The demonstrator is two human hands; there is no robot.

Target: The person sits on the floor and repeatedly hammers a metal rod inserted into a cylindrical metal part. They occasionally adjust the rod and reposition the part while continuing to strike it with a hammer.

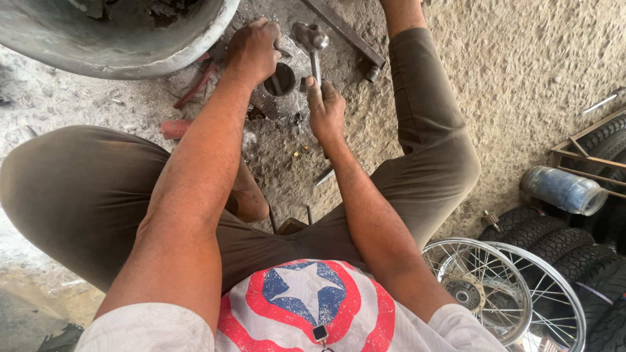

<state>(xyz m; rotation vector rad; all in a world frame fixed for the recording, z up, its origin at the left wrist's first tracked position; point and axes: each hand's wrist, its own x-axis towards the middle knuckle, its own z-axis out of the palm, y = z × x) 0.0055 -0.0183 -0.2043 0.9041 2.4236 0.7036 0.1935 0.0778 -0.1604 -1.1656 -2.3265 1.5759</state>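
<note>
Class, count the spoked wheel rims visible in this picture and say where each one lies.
2. Both lie at the lower right beside the stacked tyres: the nearer spoked rim with its hub showing, and a second spoked rim overlapping behind it, cut by the frame edge. Others may be hidden.

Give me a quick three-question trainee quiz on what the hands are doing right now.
1. True or false: the right hand grips a hammer by its handle.
2. What does the left hand steady? A) metal cylinder B) plastic bottle C) spoked wheel
3. Fill in: the hammer head is ____ the cylinder, up and to its right.

Key: 1 true; 2 A; 3 above
</note>
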